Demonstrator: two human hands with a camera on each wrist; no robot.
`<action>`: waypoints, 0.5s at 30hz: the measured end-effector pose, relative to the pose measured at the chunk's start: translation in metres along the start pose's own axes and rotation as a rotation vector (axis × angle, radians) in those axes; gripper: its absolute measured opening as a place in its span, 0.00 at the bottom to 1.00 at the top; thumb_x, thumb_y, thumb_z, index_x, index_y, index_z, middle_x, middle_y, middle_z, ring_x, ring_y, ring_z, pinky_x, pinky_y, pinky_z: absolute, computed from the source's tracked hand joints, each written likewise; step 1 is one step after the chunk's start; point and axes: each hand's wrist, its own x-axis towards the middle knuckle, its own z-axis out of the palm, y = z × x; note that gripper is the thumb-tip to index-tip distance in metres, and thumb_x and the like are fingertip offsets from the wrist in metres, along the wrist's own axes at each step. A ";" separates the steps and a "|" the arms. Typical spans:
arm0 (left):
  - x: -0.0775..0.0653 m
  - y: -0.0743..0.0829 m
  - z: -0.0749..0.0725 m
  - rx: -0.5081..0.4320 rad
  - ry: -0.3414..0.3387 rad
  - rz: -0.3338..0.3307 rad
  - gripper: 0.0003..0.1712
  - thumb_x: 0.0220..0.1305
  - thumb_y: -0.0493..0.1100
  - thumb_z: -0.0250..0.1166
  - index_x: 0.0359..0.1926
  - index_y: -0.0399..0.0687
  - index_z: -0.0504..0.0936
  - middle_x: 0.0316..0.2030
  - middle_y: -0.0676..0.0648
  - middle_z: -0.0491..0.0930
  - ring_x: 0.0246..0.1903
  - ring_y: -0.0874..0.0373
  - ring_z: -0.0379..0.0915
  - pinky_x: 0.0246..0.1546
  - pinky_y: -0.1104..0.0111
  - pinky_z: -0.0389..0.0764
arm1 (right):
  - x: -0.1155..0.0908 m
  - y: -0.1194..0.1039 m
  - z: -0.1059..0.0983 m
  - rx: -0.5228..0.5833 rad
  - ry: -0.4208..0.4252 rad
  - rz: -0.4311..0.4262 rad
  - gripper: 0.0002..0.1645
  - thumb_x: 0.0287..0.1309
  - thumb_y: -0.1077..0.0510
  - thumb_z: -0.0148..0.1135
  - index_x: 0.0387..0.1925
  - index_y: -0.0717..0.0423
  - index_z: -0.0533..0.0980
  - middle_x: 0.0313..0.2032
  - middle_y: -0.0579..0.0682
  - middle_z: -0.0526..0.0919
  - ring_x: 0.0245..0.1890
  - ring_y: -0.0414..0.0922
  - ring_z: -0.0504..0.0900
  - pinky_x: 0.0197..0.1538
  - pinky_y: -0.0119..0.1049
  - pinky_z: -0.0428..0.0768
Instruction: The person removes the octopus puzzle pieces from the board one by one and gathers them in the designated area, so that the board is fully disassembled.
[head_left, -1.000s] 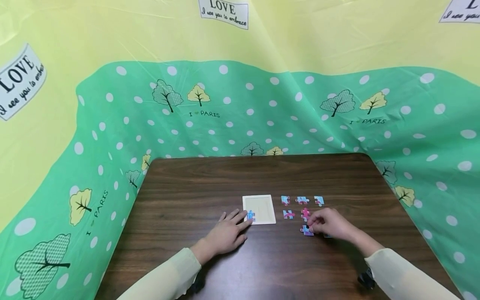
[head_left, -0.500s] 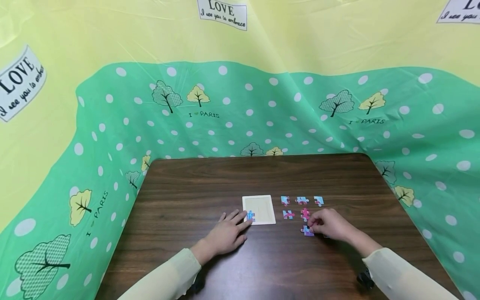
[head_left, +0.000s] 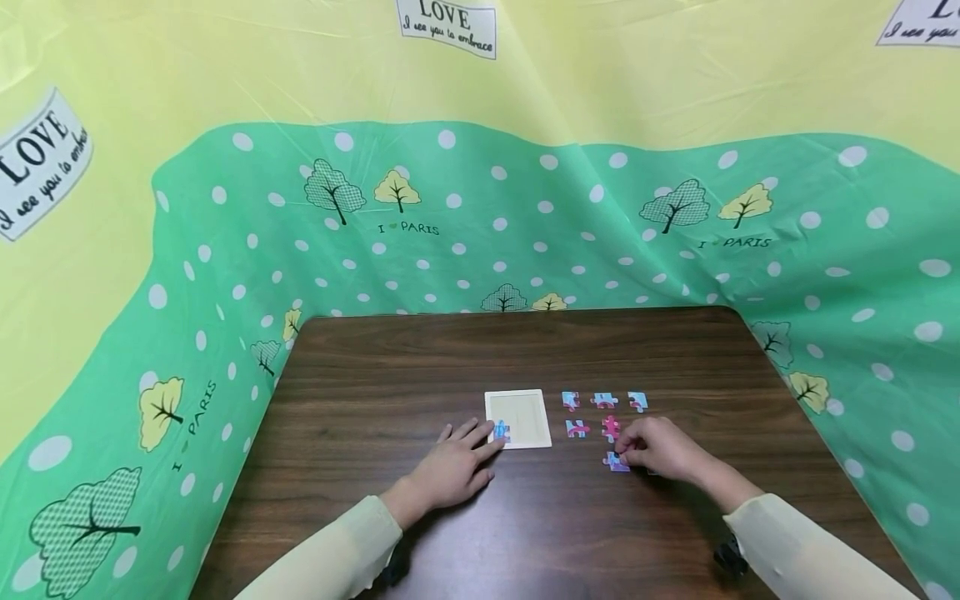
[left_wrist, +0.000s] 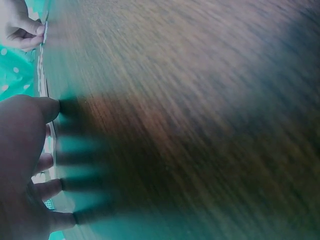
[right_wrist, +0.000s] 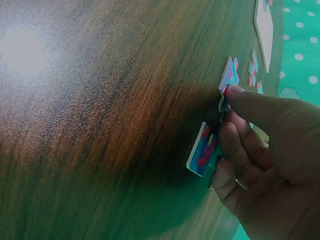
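Observation:
My right hand (head_left: 662,450) pinches a blue and purple jigsaw piece (head_left: 617,462) between thumb and fingers, low over the table. In the right wrist view the thumb (right_wrist: 239,92) lies on that piece (right_wrist: 228,75), and the other fingers curl beneath. My left hand (head_left: 448,468) rests with spread fingers at the near left corner of a pale puzzle tray (head_left: 546,435). One blue jigsaw piece (head_left: 501,431) lies in that corner, close to the fingertips. In the left wrist view the fingers (left_wrist: 49,189) reach down to the surface.
Several loose pieces lie right of the tray, among them a pink piece (head_left: 611,428) and a blue and pink piece (head_left: 576,429). Another piece (right_wrist: 200,150) sits beside the right fingers. The brown table (head_left: 420,358) ends at a green dotted cloth (head_left: 465,267).
The pinched piece has shifted very slightly to the right in the right fingers. My left hand and the tray keep their places.

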 end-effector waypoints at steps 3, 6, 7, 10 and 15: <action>0.000 0.000 0.000 -0.003 0.008 0.008 0.32 0.75 0.58 0.57 0.77 0.63 0.67 0.77 0.47 0.63 0.75 0.41 0.60 0.64 0.35 0.69 | 0.000 -0.001 -0.001 0.014 -0.002 0.013 0.04 0.56 0.60 0.76 0.31 0.48 0.87 0.33 0.39 0.87 0.31 0.31 0.77 0.33 0.30 0.78; 0.000 -0.001 -0.001 -0.015 0.013 0.013 0.32 0.75 0.57 0.57 0.77 0.62 0.67 0.77 0.46 0.64 0.75 0.41 0.61 0.65 0.34 0.69 | 0.001 -0.002 -0.003 0.042 -0.018 0.038 0.03 0.58 0.59 0.75 0.33 0.48 0.87 0.33 0.40 0.87 0.28 0.31 0.78 0.30 0.30 0.78; 0.000 -0.001 -0.001 -0.017 0.015 0.013 0.32 0.75 0.57 0.57 0.77 0.62 0.67 0.77 0.46 0.64 0.75 0.41 0.61 0.65 0.34 0.69 | 0.002 -0.003 -0.004 0.046 -0.020 0.041 0.03 0.58 0.59 0.74 0.34 0.49 0.86 0.33 0.41 0.87 0.28 0.31 0.78 0.30 0.30 0.78; 0.000 -0.002 -0.001 -0.018 0.012 0.012 0.32 0.75 0.57 0.57 0.77 0.63 0.67 0.77 0.46 0.63 0.75 0.42 0.60 0.65 0.35 0.68 | 0.006 -0.005 -0.008 0.049 -0.029 0.043 0.02 0.59 0.59 0.74 0.35 0.49 0.86 0.32 0.40 0.86 0.27 0.32 0.78 0.30 0.30 0.79; -0.001 -0.004 -0.001 0.010 -0.010 0.015 0.33 0.76 0.59 0.55 0.78 0.65 0.65 0.78 0.48 0.61 0.76 0.43 0.58 0.67 0.36 0.68 | 0.017 -0.014 -0.012 0.014 -0.020 0.024 0.03 0.60 0.59 0.74 0.35 0.48 0.86 0.30 0.37 0.84 0.28 0.33 0.77 0.32 0.31 0.77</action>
